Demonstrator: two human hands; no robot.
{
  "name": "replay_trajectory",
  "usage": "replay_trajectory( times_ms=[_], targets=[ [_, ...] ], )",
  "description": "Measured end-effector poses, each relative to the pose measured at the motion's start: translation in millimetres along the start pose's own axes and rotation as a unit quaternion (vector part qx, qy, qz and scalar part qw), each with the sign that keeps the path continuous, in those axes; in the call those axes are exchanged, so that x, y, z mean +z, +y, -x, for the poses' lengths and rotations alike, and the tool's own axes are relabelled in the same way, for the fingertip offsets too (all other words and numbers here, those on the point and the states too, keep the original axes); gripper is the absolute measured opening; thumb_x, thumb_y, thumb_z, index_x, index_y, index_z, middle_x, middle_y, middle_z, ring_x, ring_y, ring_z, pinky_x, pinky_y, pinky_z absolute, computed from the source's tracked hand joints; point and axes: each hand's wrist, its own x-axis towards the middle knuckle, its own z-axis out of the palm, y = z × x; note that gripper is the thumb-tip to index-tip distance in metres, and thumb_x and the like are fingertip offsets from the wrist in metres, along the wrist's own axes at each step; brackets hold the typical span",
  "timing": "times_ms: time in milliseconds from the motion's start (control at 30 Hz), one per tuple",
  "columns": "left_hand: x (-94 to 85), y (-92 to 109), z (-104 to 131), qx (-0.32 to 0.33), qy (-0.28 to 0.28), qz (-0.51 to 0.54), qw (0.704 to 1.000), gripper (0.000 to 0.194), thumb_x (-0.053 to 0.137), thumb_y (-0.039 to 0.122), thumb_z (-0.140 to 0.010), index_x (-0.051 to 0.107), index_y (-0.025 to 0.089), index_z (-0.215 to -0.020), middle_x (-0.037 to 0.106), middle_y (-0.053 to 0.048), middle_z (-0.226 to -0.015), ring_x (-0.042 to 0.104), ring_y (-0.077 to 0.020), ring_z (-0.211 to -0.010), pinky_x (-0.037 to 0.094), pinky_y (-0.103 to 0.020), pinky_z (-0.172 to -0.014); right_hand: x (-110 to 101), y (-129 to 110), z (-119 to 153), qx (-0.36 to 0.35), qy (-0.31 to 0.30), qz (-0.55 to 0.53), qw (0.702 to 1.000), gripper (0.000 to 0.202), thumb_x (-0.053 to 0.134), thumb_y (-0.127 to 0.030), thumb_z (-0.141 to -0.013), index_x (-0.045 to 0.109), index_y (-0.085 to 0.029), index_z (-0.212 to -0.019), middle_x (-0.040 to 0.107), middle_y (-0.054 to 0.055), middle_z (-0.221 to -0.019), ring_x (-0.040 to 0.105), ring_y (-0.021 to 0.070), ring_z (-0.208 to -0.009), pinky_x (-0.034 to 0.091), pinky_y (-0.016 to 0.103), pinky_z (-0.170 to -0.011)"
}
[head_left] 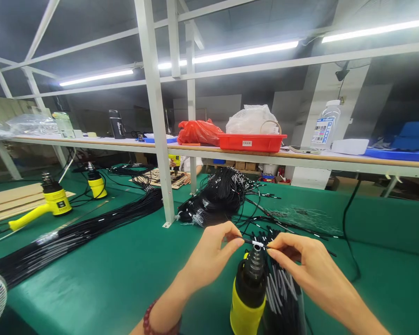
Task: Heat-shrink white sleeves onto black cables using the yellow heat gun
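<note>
Between my two hands a thin black cable with a white sleeve (257, 243) is stretched level, just above the nozzle of an upright yellow heat gun (247, 298). My left hand (212, 251), with a beaded bracelet at the wrist, pinches the cable left of the sleeve. On the other side my right hand (300, 256) pinches it between thumb and forefinger. Behind and right of the heat gun lies a bundle of black cables with grey ends (281, 288), partly hidden by the gun and my right hand.
A heap of black cables (216, 197) lies beyond my hands; a long cable bundle (80, 237) crosses the green table (101, 279) leftward. Two more yellow heat guns (57, 201) stand at left. A shelf post (160, 139) rises mid-table. Across the table, a person's hand (187, 178) shows.
</note>
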Motion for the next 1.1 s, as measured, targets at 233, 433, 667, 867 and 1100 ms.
replay_trajectory(
  times_ms=[233, 433, 667, 867, 1100],
  targets=[
    [-0.7, 2.8, 1.5, -0.019, -0.018, 0.004, 1.000, 0.028, 0.050, 0.033, -0.098, 0.060, 0.017, -0.077, 0.060, 0.002, -0.073, 0.051, -0.0142, -0.071, 0.037, -0.025, -0.064, -5.6, 1.5, 2.5, 0.002, -0.030, 0.022, 0.999, 0.033, 0.047, -0.041, -0.095, 0.069, -0.022, -0.079, 0.072, 0.002, -0.077, 0.064, 0.0207, -0.070, 0.048, 0.030, -0.063],
    [0.9, 3.6, 0.6, -0.025, -0.006, 0.034, 0.999, 0.023, 0.056, 0.028, -0.094, 0.060, 0.016, -0.074, 0.059, 0.003, -0.069, 0.052, -0.0135, -0.069, 0.038, -0.024, -0.065, -3.2, 0.8, 2.8, -0.004, -0.008, 0.014, 1.000, 0.030, 0.049, -0.038, -0.093, 0.068, -0.023, -0.077, 0.071, 0.000, -0.076, 0.064, 0.0196, -0.068, 0.047, 0.029, -0.061],
    [5.5, -1.3, -1.4, 0.010, 0.031, 0.042, 0.999, 0.006, 0.063, 0.015, -0.086, 0.064, 0.018, -0.081, 0.061, 0.003, -0.076, 0.054, -0.0139, -0.075, 0.040, -0.024, -0.072, 1.9, 9.2, 2.8, 0.004, 0.020, 0.012, 1.000, 0.025, 0.051, -0.038, -0.091, 0.064, -0.025, -0.074, 0.067, -0.002, -0.071, 0.059, 0.0185, -0.064, 0.042, 0.028, -0.059],
    [4.3, 0.3, -0.8, 0.010, 0.032, 0.010, 0.999, 0.005, 0.064, 0.015, -0.085, 0.064, 0.018, -0.081, 0.063, 0.003, -0.078, 0.056, -0.0144, -0.077, 0.040, -0.025, -0.072, 0.5, 9.0, 2.7, 0.011, 0.008, 0.014, 1.000, 0.027, 0.050, -0.041, -0.091, 0.064, -0.025, -0.075, 0.067, -0.001, -0.073, 0.059, 0.0191, -0.066, 0.041, 0.028, -0.060],
    [0.0, -0.8, 1.0, 0.004, -0.005, -0.080, 0.997, 0.038, 0.044, 0.036, -0.101, 0.053, 0.018, -0.068, 0.055, 0.003, -0.065, 0.048, -0.0143, -0.065, 0.033, -0.028, -0.063, 1.6, 4.6, 2.6, -0.015, -0.015, 0.089, 0.996, 0.040, 0.038, -0.043, -0.099, 0.058, -0.024, -0.070, 0.059, -0.001, -0.066, 0.048, 0.0181, -0.060, 0.035, 0.028, -0.056]
  ],
)
